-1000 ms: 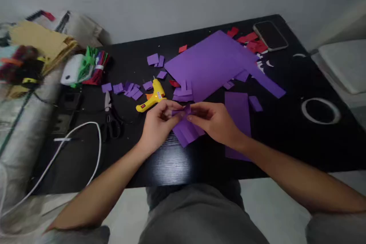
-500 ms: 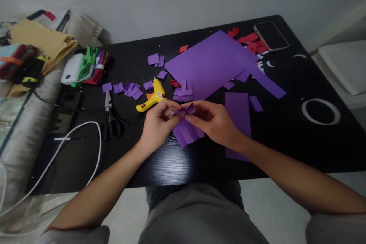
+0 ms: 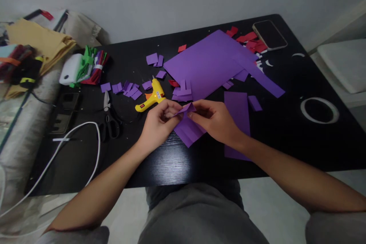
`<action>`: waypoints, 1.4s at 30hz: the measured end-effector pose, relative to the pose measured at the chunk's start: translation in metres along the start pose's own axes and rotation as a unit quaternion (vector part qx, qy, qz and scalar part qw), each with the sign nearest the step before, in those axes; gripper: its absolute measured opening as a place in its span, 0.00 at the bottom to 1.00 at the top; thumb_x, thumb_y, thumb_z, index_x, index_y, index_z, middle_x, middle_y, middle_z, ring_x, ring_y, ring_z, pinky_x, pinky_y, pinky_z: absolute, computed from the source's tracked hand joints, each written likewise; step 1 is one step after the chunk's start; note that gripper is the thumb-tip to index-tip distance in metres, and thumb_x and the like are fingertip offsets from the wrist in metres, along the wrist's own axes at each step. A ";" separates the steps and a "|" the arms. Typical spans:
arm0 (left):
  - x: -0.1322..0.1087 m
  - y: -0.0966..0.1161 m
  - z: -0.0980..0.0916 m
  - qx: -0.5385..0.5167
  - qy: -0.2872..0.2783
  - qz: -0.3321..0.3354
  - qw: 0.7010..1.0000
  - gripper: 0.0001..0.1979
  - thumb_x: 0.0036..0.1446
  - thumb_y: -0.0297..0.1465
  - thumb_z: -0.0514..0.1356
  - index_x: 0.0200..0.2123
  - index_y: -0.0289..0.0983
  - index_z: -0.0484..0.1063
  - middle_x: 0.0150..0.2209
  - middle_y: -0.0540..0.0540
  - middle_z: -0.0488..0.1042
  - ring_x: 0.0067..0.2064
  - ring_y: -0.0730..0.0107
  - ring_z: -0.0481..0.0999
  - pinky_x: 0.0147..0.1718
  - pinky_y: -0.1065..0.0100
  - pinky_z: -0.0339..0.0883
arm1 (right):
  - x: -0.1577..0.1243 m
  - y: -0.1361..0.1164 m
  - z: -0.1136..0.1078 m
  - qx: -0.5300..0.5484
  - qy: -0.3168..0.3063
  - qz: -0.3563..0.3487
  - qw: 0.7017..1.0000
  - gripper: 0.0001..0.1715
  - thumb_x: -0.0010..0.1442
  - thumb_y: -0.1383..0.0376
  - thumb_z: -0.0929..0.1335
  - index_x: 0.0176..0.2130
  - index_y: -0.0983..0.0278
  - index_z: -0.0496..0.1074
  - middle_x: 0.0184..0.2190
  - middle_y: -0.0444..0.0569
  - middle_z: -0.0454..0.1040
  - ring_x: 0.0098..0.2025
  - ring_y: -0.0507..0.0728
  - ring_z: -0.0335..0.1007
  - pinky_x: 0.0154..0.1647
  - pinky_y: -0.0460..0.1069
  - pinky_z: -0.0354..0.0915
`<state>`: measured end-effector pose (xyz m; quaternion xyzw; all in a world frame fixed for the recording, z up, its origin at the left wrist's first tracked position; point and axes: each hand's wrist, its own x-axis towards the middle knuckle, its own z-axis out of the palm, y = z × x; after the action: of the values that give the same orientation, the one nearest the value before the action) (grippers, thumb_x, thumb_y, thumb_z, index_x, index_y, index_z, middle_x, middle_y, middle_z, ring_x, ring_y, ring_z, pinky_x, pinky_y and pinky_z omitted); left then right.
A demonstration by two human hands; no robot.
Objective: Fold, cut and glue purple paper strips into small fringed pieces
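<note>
Black table (image 3: 286, 133) against a pale wall (image 3: 183, 0), craft paper all over it. Workpiece is a creased purple paper piece (image 3: 190, 132), held near the front edge, centre. Left hand (image 3: 158, 122) pinches its upper left side, thumb on top; right hand (image 3: 215, 121) pinches the upper right, fingers curled. Contact under the paper is hidden, can't tell how the fingers sit there.

Looks like a folding/shaping step: top flap is angled up between the hands. Next move calls for lined-up edges and a firm grip on the crease; thin paper could slip or skew.

Glue gun (image 3: 157, 89) lies just beyond the left hand; purple rectangle (image 3: 236, 112) sits beside the right, partly under that forearm.

Vs half a second ago: lower corner has swung right, flap stands out more. Both hands about the same place, glue gun and rectangle unmoved.
</note>
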<state>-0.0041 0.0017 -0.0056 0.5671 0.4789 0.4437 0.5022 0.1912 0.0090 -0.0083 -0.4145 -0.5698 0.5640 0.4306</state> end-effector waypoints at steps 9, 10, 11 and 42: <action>0.000 0.002 0.002 -0.001 0.011 -0.004 1.000 0.08 0.53 0.27 0.70 0.37 0.37 0.77 0.31 0.51 0.78 0.32 0.72 0.76 0.32 0.71 0.71 | -0.001 -0.001 0.000 0.002 0.004 -0.001 1.000 0.10 0.60 0.70 0.75 0.43 0.60 0.83 0.42 0.47 0.87 0.45 0.58 0.85 0.52 0.53 0.78; 0.000 0.003 0.003 0.003 0.015 -0.005 1.000 0.08 0.53 0.28 0.70 0.36 0.37 0.77 0.30 0.51 0.78 0.31 0.71 0.76 0.31 0.71 0.71 | 0.000 -0.001 0.000 0.009 0.002 0.002 1.000 0.11 0.60 0.70 0.75 0.43 0.60 0.83 0.42 0.47 0.87 0.46 0.58 0.85 0.52 0.53 0.78; -0.001 0.004 0.004 0.007 0.020 -0.006 1.000 0.07 0.54 0.28 0.70 0.36 0.37 0.76 0.30 0.51 0.78 0.31 0.71 0.76 0.31 0.71 0.71 | 0.000 0.000 0.001 0.015 -0.001 0.006 1.000 0.12 0.59 0.70 0.75 0.44 0.60 0.83 0.43 0.47 0.87 0.46 0.58 0.85 0.52 0.53 0.78; -0.014 -0.005 0.009 0.132 -0.008 0.088 0.987 0.17 0.58 0.24 0.66 0.50 0.40 0.71 0.40 0.49 0.80 0.36 0.73 0.79 0.36 0.72 0.73 | -0.004 0.004 0.003 0.035 0.038 -0.011 0.999 0.18 0.53 0.65 0.79 0.44 0.61 0.77 0.43 0.49 0.83 0.46 0.58 0.81 0.50 0.53 0.76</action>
<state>0.0019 -0.0130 -0.0119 0.6718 0.4777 0.4145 0.3855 0.1889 0.0046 -0.0123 -0.4137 -0.5378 0.5627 0.4722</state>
